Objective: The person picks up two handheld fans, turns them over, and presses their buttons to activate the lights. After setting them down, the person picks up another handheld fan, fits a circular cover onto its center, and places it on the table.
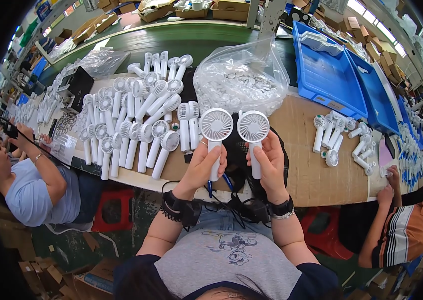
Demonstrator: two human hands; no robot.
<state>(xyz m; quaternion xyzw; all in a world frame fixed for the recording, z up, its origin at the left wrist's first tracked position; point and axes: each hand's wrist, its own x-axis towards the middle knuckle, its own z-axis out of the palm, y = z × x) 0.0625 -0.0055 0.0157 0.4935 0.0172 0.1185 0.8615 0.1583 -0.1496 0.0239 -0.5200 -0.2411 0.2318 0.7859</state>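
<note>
White handheld fans upright: left hand (202,165) fingers wrap one (215,134), right hand (270,162) fingers wrap other (253,136); clear bag (241,75) behind.

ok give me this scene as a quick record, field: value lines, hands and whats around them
left hand: grips the handle of a white handheld fan, upright
right hand: grips a second white fan, upright
left of hands: pile of white fans on the table
behind: clear bag of small white parts
right: blue trays, a few more fans
</note>
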